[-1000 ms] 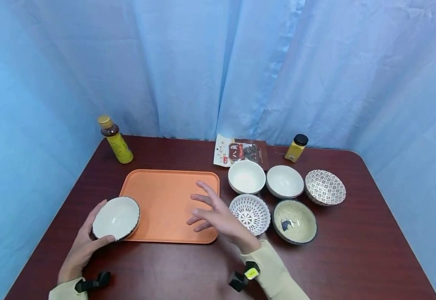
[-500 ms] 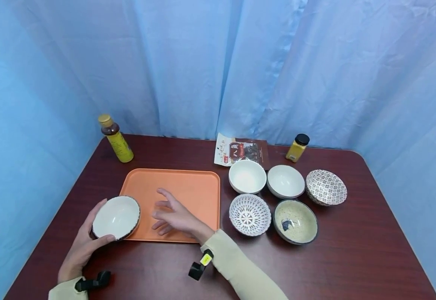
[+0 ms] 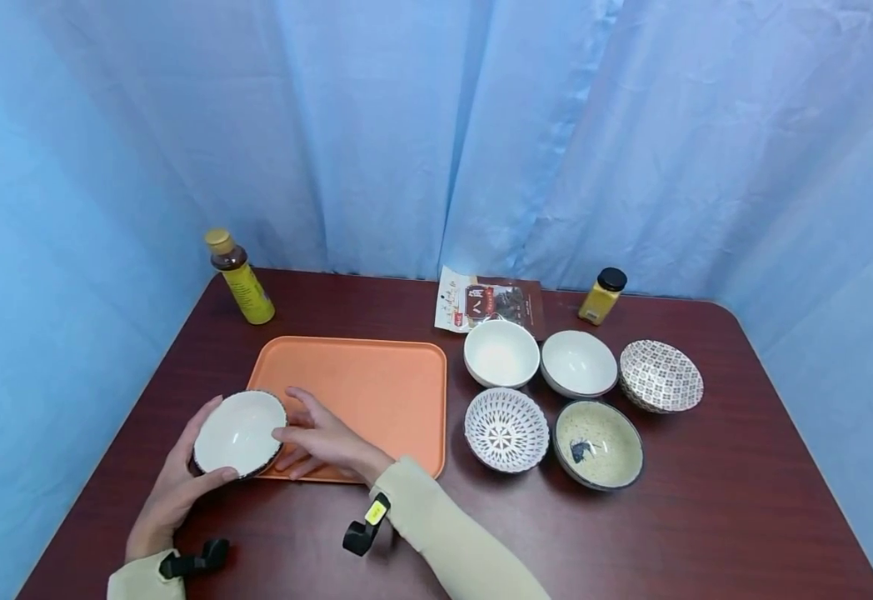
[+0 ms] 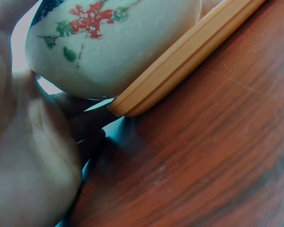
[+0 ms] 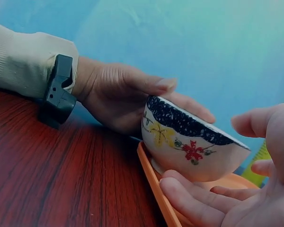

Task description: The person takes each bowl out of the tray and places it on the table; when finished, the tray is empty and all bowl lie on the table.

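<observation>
My left hand (image 3: 169, 498) grips a white bowl (image 3: 239, 433) at its left side, with the thumb at the near rim and the fingers round the outside. In the right wrist view the bowl (image 5: 191, 142) shows a dark blue speckled band below the rim and red and yellow painted flowers. It sits tilted over the front left corner of an orange tray (image 3: 361, 400). My right hand (image 3: 331, 442) reaches over the tray to the bowl's right side. Its fingers (image 5: 199, 196) lie low beside the bowl's underside, and the thumb stands apart from the rim.
Right of the tray stand a white bowl (image 3: 501, 354), another white bowl (image 3: 579, 364), a patterned bowl (image 3: 661, 377), a fluted bowl (image 3: 506, 431) and a beige bowl (image 3: 598, 446). Behind are a food packet (image 3: 489, 302), a yellow jar (image 3: 602, 297) and a bottle (image 3: 241, 279).
My right hand has moved left across the tray, from beside the fluted bowl to the held bowl's right side. The left hand keeps its grip. The whole head view has shifted slightly.
</observation>
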The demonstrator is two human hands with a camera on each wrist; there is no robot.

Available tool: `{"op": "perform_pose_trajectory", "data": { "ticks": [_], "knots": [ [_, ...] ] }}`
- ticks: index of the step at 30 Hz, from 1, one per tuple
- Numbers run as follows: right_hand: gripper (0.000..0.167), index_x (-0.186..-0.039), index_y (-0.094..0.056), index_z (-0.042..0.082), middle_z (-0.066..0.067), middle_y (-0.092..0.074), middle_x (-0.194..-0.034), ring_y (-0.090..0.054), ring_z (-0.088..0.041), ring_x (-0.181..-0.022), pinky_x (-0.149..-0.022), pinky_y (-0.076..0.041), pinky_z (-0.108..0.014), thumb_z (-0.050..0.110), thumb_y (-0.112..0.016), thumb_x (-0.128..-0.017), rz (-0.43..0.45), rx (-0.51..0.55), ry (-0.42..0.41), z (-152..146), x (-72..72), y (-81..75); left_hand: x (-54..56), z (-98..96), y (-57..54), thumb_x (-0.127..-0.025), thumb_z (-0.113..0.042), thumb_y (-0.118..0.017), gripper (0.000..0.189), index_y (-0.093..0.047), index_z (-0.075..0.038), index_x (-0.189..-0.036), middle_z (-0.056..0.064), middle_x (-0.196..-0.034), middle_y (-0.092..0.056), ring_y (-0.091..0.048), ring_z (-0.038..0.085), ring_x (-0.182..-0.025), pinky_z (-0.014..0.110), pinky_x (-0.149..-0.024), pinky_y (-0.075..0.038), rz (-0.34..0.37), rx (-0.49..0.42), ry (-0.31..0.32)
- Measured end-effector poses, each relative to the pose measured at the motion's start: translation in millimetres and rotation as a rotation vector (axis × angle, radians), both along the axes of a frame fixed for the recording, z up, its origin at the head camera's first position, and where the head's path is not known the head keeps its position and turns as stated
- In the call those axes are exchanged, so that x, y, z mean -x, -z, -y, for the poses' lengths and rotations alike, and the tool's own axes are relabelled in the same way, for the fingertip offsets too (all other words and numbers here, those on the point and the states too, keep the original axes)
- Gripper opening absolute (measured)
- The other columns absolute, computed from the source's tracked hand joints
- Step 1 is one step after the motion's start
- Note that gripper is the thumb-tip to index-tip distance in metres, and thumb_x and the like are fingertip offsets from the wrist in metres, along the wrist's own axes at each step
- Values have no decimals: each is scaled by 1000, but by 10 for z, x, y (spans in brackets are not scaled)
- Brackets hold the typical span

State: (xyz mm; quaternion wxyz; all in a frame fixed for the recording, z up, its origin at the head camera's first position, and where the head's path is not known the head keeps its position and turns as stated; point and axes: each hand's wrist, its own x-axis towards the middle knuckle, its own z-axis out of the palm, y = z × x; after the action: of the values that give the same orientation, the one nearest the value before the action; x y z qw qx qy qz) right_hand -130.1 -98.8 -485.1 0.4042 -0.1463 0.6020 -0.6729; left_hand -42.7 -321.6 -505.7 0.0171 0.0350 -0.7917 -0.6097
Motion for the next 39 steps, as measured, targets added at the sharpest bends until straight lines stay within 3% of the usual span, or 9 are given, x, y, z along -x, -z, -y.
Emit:
{"op": "perform_pose_trajectory", "data": {
  "ticks": [5,9,13,20,25,33,39],
  "knots": [
    [72,-160,-19,27,-8,-49,-148,-73,-42,-91,-63,-60,-36,22,-59,-100,-12,-5,-8,34,42,26,3,3,11,-82,3,-72,98,-21,-22,-161,-27,-144,-34,-37,-10,-122,8,-90,-32,-24,-10,17],
    [74,-160,-19,29,-5,-53,-143,-73,-28,-78,-63,-61,-37,22,-60,-99,-28,-12,-40,69,72,42,-8,2,13,-82,3,-73,99,-20,-23,-161,-26,-143,-34,-38,-9,-121,8,-89,-33,-25,-30,20],
    [74,-160,-18,29,0,-59,-126,-69,-16,-69,-62,-61,-38,20,-60,-99,-42,-1,-76,122,77,49,-21,3,14,-81,4,-73,101,-19,-23,-161,-23,-144,-35,-40,-8,-121,8,-89,-35,-36,-65,27],
    [72,-159,-22,29,-1,-58,-116,-69,-17,-68,-65,-61,-39,12,-58,-100,-69,30,-104,169,69,58,-17,-9,13,-81,3,-73,102,-17,-24,-162,-18,-147,-34,-38,-7,-124,8,-92,-34,-54,-101,28],
    [71,-159,-24,27,-3,-58,-118,-67,-15,-69,-68,-61,-37,8,-57,-99,-51,64,-84,169,65,84,-18,-8,17,-85,-3,-72,97,-17,-24,-161,-18,-147,-34,-38,-6,-125,8,-93,-33,-59,-119,19],
    [71,-159,-28,22,-10,-57,-130,-66,-16,-75,-68,-61,-38,1,-57,-97,-34,87,-3,122,45,88,-5,8,14,-94,-14,-64,82,-18,-22,-161,-19,-138,-50,-54,-7,-117,11,-87,-47,-94,-230,38],
    [72,-158,-30,21,-14,-56,-133,-68,-19,-76,-67,-61,-39,-1,-56,-96,-7,110,56,26,40,72,-29,12,-4,-104,-18,-45,63,-18,-11,-161,-11,-144,-53,-52,-2,-127,14,-99,-39,-163,-301,26]
  ]
}}
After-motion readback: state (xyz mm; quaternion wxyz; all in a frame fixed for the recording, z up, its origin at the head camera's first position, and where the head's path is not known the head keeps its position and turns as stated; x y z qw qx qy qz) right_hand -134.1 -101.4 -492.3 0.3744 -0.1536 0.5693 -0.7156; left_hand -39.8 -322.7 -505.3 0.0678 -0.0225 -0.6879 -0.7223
